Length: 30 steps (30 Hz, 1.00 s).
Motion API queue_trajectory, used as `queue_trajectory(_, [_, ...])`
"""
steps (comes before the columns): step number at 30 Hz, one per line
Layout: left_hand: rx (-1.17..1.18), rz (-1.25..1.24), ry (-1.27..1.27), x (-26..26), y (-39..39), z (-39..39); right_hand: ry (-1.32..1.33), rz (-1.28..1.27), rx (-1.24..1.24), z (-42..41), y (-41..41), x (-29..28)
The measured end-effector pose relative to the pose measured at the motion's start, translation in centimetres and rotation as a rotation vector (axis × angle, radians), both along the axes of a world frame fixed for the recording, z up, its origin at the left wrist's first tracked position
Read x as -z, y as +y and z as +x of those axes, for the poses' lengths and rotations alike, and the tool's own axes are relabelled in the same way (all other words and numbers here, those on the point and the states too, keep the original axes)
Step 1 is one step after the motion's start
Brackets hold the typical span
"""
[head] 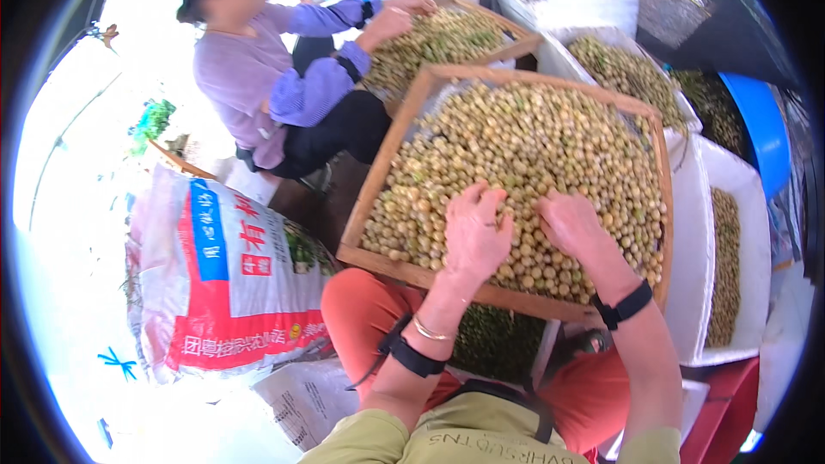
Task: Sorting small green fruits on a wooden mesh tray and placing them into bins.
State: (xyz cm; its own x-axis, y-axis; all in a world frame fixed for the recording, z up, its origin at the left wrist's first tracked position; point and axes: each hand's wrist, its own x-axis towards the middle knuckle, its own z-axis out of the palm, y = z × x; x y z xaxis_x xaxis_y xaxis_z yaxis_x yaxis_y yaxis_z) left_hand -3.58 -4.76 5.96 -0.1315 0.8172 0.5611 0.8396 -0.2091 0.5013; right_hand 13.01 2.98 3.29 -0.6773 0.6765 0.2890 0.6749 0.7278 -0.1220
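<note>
Small round yellow-brown fruits (509, 135) fill a wooden-framed tray (387, 263) in front of me. My left hand (477, 229) rests among the fruits near the tray's front, fingers bent and thumb toward the right. Close beside it, my right hand (570, 222) reaches into the same fruits with its fingertips curled together. The fingertips of both hands are partly hidden, so whether either one grips a fruit is unclear. A few greener fruits and bits of stem are mixed in.
Across from me, a person (242, 77) handles fruits in a second wooden-framed tray (515, 48). White foam boxes (741, 258) with fruits stand at right, near a blue tub (764, 135). A printed woven sack (219, 283) lies at left. Below my tray is a container of dark green material (496, 341).
</note>
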Motion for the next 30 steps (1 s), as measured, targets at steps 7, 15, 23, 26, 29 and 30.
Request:
queue_trajectory(7, [0.263, -0.351, -1.153, -0.1, -0.1, 3.0, 0.48, -0.418, 0.102, 1.2, -2.2, -2.9])
queue_trajectory(15, [0.42, -0.569, -1.627, 2.5, 0.1, 2.4, 0.586, -0.362, 0.215, 9.9, -5.1, -6.7])
queue_trajectory(23, [0.35, -0.53, -1.66, 2.4, 0.2, 3.3, -0.041, -0.308, 0.585, 24.5, -12.3, -4.0])
queue_trajectory(26, [0.332, -0.544, -1.665, 2.9, 0.0, 2.3, 0.092, -0.194, 0.541, 22.5, -11.1, -3.4])
queue_trajectory(29, [0.321, -0.535, -1.657, 3.1, -0.1, 1.4, -0.185, -0.222, 0.556, 20.0, -9.7, -5.1])
queue_trajectory(30, [0.315, -0.525, -1.652, 2.8, -0.2, 1.4, -0.256, -0.25, 0.581, 19.4, -9.4, -5.6])
